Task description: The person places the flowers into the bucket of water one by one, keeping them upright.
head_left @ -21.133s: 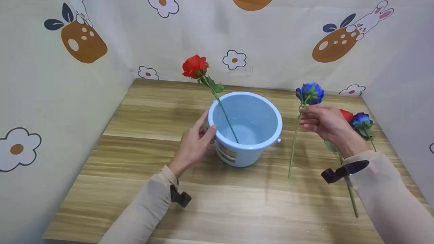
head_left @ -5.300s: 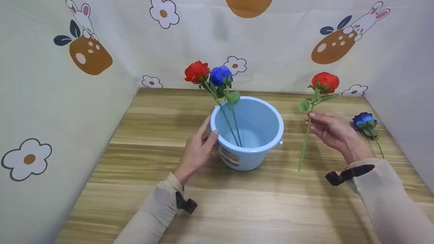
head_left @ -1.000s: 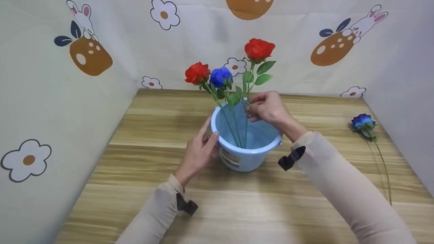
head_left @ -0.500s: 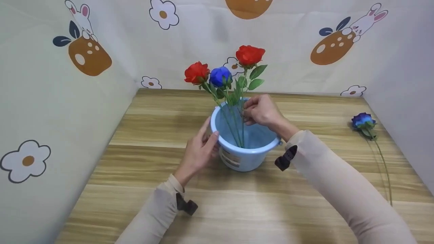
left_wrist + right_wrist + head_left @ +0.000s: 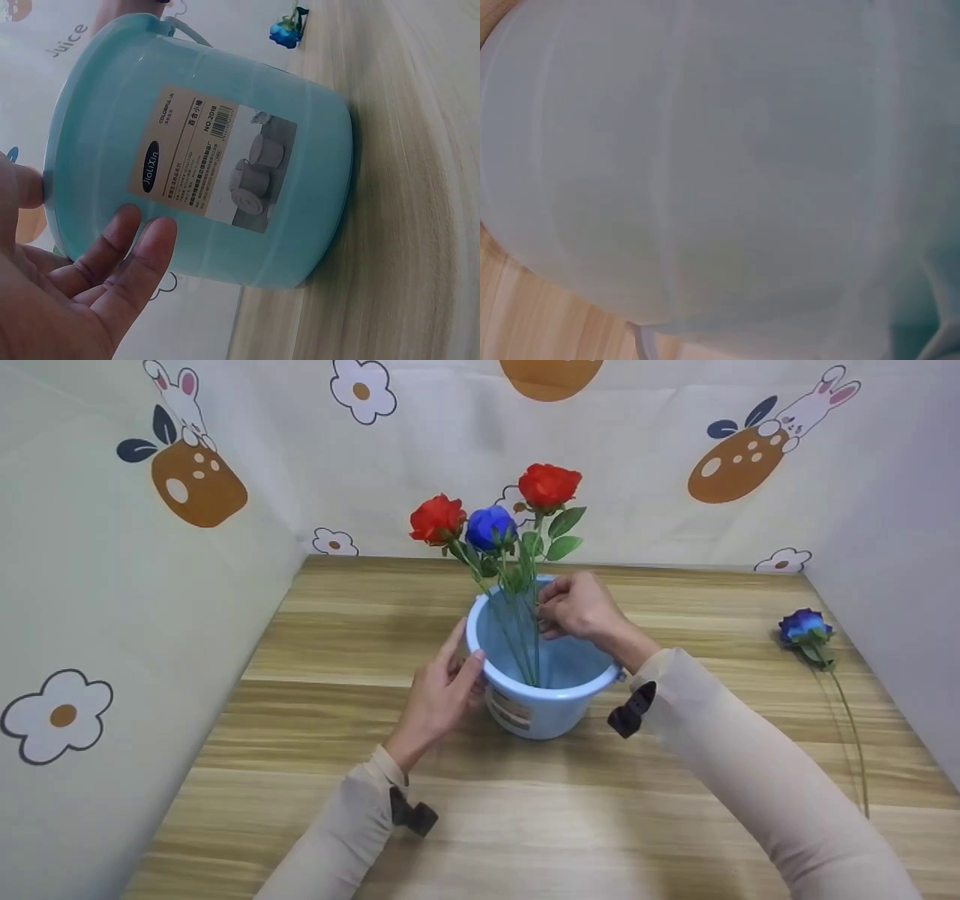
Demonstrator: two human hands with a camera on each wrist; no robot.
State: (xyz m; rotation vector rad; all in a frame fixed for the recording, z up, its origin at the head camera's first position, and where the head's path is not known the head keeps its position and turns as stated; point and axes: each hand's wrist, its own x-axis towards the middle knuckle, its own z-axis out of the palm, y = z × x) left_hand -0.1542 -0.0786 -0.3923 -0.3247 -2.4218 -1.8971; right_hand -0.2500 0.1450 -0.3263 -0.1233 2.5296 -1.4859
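This looks like a small booth. Pale walls (image 5: pixel 637 435), left and far ones printed with rabbits (image 5: pixel 814 411), enclose a wood-grain tabletop (image 5: pixel 352 622) on three sides.

So a light-brown wood-grain tabletop (image 5: pixel 525 825) is carrying a round pale-blue plastic bucket (image 5: pixel 551 714), and a long-stemmed blue rose (image 5: pixel 805 628) is just lying off right.

Pale-blue bucket (image 5: pixel 557 711), red roses (image 5: pixel 550 486), wood-grain table (image 5: pixel 517 817)

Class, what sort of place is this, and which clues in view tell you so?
Probably a small recording booth: pale walls enclose the wood-grain tabletop on three sides, the back one printed with a rabbit and flowers, and a black device sits at each sleeve cuff.
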